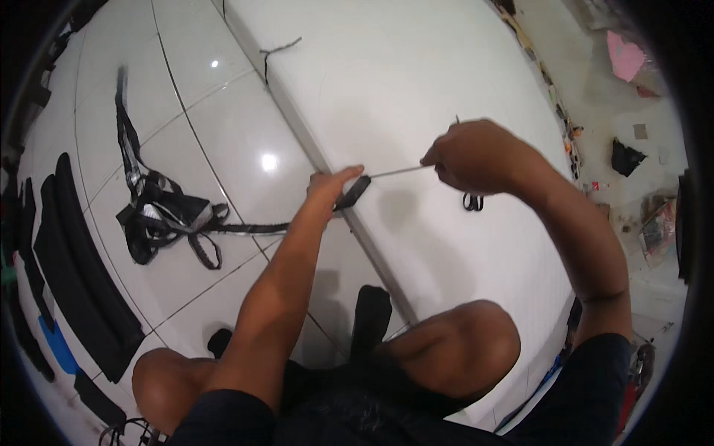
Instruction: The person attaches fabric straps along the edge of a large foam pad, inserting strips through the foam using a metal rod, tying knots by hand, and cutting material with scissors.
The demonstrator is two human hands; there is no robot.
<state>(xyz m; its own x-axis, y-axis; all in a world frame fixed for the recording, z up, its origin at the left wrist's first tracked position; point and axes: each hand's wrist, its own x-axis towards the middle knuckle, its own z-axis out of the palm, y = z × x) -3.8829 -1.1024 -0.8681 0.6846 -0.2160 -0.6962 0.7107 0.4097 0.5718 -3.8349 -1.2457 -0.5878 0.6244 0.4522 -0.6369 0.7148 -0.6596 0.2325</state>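
Note:
Near the edge of a low white slab (pixel 394 97), my left hand (pixel 329 186) is closed on the end of a long black fabric strip (pixel 358 192). From that end a thin greyish cord (pixel 401 172) runs straight across to my right hand (pixel 476 154), which pinches it with curled fingers. Beside the right wrist, two small black loops (pixel 473 201) look like scissor handles; the hand hides most of whatever they belong to. On the left, the strip trails over the tiles to a tangled black and silvery heap (pixel 163 215).
Long black padded pieces (pixel 82 275) lie on the tiled floor (pixel 201 290) at far left, near a blue piece (pixel 58 346). A short black cord (pixel 279 50) rests on the slab's far edge. Scraps, including a pink one (pixel 625 56), litter the floor at right.

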